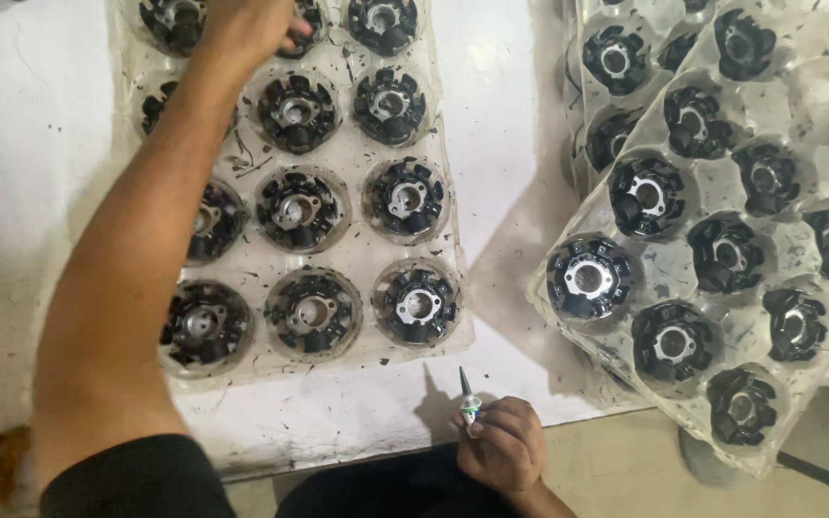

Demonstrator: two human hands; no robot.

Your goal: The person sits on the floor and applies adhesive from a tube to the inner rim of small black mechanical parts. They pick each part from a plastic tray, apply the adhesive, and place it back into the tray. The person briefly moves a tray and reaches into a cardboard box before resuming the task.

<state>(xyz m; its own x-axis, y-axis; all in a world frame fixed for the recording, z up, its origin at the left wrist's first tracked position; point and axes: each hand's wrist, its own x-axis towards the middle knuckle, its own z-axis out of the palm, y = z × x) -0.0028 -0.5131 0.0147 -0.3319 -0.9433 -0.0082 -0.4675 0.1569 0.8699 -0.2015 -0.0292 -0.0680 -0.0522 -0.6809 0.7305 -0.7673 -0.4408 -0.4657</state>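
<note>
My left hand [247, 29] reaches to the far end of a clear plastic tray [352, 350] that holds several black round parts with metal centres, each in its own round pocket. The fingers rest at a part in the top row; whether they grip it is hidden by blur. My right hand [503, 443] sits near the table's front edge, shut on a small pointed tool [467, 393] with a dark tip pointing up. One of the nearest parts [418, 303] lies in the tray's front right pocket, just above the tool.
A second clear tray [568, 235] of the same black parts lies tilted at the right, stacked over further trays [592, 105]. All rest on a white, scuffed table top [40, 115]. Small black shavings lie scattered over the surface.
</note>
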